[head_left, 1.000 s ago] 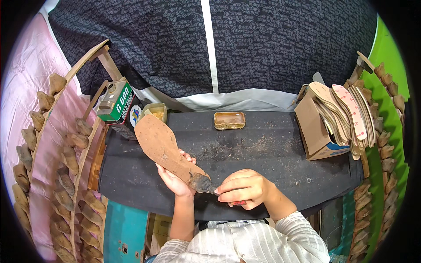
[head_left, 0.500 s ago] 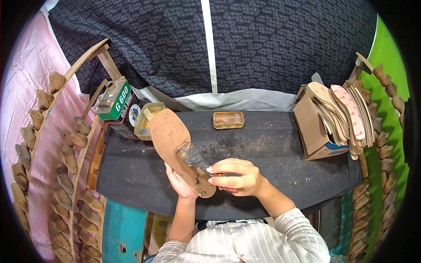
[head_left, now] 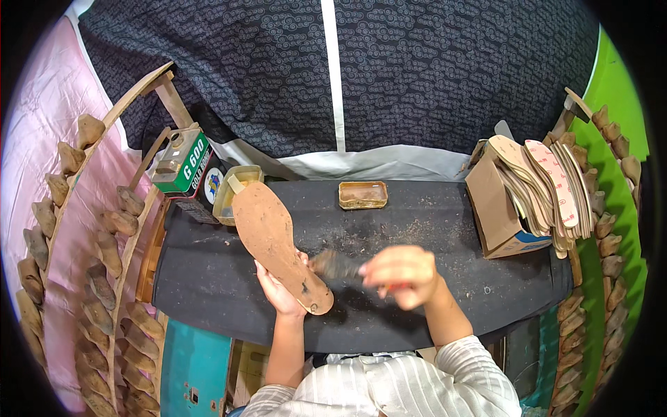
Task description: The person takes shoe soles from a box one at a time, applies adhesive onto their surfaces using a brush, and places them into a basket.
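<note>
Sole [head_left: 269, 240] over speckled table [head_left: 445, 299], patterned curtain [head_left: 451, 76]

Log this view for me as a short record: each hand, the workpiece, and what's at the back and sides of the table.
Left hand: holding the tan sole by its edge and underside
Right hand: gripping a dark brush, both blurred
Brush position: right of the sole; contact unclear
Back left: green-and-black can, pale open tub
Back center: small amber dish
Right: cardboard box with sole-shaped sheets
Surface: black-covered table, specks scattered
</note>
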Demonstrator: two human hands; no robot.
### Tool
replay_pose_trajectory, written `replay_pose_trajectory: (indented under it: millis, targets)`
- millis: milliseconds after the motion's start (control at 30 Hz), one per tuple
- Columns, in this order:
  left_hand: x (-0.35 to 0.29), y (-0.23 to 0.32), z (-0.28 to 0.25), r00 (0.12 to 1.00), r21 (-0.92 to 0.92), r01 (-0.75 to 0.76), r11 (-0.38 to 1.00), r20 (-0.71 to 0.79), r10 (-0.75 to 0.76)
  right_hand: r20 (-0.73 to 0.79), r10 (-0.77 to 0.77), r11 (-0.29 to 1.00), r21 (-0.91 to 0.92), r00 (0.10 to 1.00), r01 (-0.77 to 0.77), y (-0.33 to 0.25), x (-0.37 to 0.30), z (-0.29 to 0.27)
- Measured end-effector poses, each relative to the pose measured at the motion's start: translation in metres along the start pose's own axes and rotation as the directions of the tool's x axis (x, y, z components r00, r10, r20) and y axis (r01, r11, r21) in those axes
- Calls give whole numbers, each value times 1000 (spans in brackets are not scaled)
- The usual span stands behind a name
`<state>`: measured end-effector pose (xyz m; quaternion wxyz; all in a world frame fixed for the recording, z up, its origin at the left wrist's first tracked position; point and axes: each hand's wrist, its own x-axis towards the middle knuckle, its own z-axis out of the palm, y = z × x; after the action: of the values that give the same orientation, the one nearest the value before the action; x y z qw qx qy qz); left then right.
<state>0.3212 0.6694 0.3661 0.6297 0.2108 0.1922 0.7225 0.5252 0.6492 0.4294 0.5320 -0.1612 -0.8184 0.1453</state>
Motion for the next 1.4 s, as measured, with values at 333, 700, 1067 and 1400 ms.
replay_pose_trajectory:
  millis: [333, 700, 1067, 1400]
  targets:
    - [-3, 1, -16, 999, -81, 48, 996, 22, -47, -422, 381, 794, -306, 823, -525, 134, -15, -22]
    - [-6, 8, -23, 1000, -87, 1, 996, 1, -1, -392, 426, 752, -347, 815, -560, 171, -38, -14]
    - [-5, 4, -19, 999, -83, 40, 996, 8, -40, -382, 365, 747, -424, 849, -512, 151, -36, -13]
    - [-3, 2, -13, 1000, 9, 3, 1000, 4, -3, -330, 207, 926, -238, 921, -294, 45, 15, 1]
